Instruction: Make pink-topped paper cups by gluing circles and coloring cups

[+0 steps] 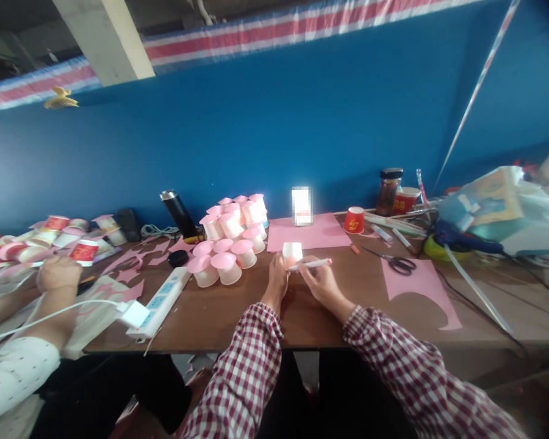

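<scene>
My left hand is closed around the side of a white paper cup, held just above the table's near middle. Between the fingers of my right hand is a marker pen with a white barrel and a reddish end pointing right. Its tip meets the lower part of the cup, where some pinkish colour shows. To the left stand several upturned paper cups with pink paper discs on top. Behind my hands lies a pink paper sheet, and right of it a red cup.
Scissors lie on a cut pink sheet at right. A glue gun and plastic bag are farther right. At left are a power strip, a black flask and a co-worker's hand.
</scene>
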